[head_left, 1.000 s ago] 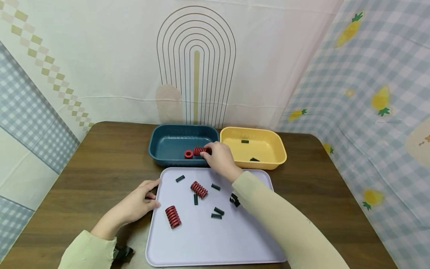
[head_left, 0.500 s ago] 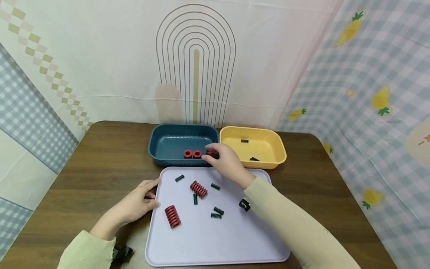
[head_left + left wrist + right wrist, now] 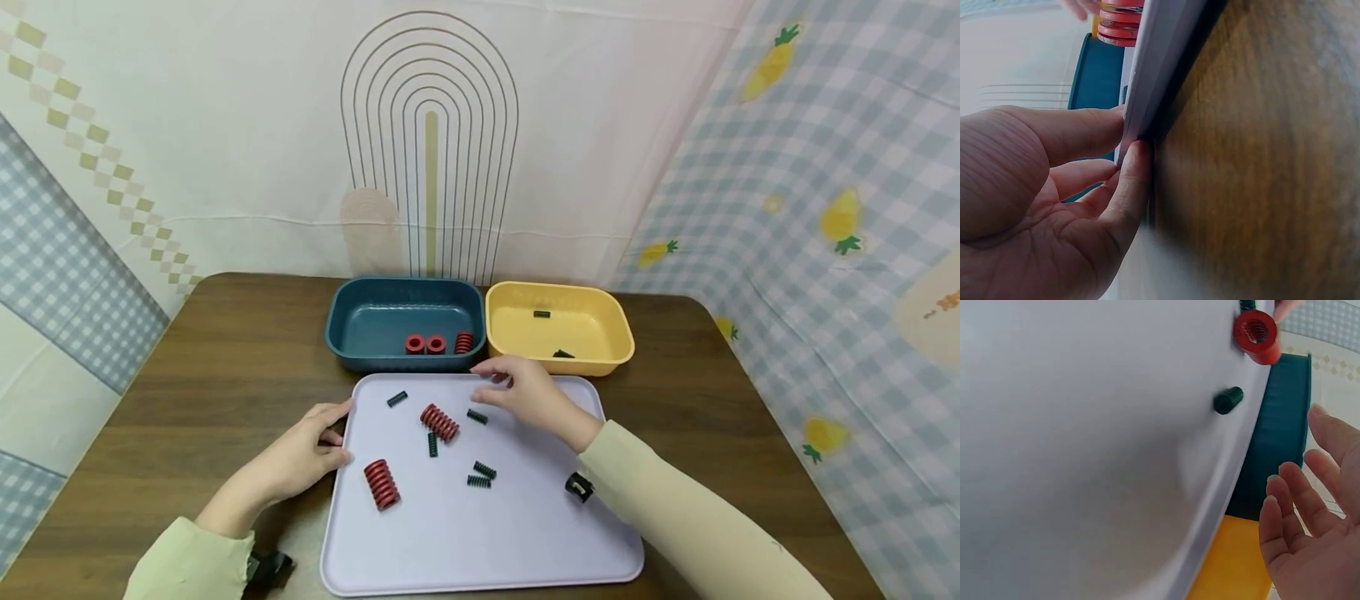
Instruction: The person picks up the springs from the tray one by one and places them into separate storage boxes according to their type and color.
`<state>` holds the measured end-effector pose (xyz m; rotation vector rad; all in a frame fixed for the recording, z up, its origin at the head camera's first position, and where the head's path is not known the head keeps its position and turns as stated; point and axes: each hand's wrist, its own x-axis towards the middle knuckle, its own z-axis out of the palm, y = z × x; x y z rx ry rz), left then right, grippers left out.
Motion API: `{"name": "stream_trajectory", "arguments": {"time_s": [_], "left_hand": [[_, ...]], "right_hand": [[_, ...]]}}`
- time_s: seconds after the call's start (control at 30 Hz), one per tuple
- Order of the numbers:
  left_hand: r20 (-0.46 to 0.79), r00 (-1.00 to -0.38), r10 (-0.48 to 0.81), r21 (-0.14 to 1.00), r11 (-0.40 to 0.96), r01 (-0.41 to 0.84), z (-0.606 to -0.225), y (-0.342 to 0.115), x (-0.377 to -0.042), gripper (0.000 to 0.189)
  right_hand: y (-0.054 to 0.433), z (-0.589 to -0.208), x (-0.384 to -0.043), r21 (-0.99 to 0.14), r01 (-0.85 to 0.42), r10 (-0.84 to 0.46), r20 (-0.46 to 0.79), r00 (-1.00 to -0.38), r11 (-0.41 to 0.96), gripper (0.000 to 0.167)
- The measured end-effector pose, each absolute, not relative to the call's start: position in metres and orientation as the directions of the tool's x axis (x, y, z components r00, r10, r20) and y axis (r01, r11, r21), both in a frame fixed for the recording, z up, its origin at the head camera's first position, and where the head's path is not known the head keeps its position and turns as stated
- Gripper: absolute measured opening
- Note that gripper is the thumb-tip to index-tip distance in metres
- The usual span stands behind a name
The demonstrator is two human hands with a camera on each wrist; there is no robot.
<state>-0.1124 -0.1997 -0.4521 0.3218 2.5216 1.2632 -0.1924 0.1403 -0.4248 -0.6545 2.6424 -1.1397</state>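
Note:
My left hand [image 3: 303, 450] is at the left rim of the lavender tray [image 3: 480, 550]; in the left wrist view its thumb and fingertips hold the tray's edge. Above the tray's far edge, my right hand [image 3: 536, 400] has its fingers loosely spread and holds nothing. A red coil spring [image 3: 439, 422] lies near the tray's middle, and another red spring [image 3: 382, 484] lies at its left. Several small dark green springs [image 3: 477, 416] are scattered around them. Three red springs [image 3: 464, 342] sit along the near wall inside the blue bin [image 3: 375, 364].
Beside the blue bin stands a yellow bin [image 3: 622, 333] with small dark springs [image 3: 542, 314] in it. Both stand behind the tray on the wooden table [image 3: 247, 350]. Patterned cloth [image 3: 262, 125] hangs along the table's back and sides.
The right hand let go of a red spring in the blue bin's right corner, then drew back toward me and right, over the tray. The left hand stayed at the tray's rim.

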Motion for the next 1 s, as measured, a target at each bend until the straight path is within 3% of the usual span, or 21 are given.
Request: {"name": "stream_trajectory", "arguments": {"time_s": [0.6, 1.0], "left_hand": [[-0.174, -0.931, 0.321, 0.81, 0.584, 0.05, -0.452, -0.199, -0.112, 0.071], [-0.173, -0.93, 0.326, 0.809, 0.585, 0.055, -0.451, -0.199, -0.112, 0.071]], "right_hand": [[0.143, -0.451, -0.181, -0.675, -0.326, -0.504, -0.079, -0.86, 0.662, 0.028], [0.141, -0.455, -0.18, -0.667, -0.313, -0.499, -0.102, -0.86, 0.676, 0.011]]}}
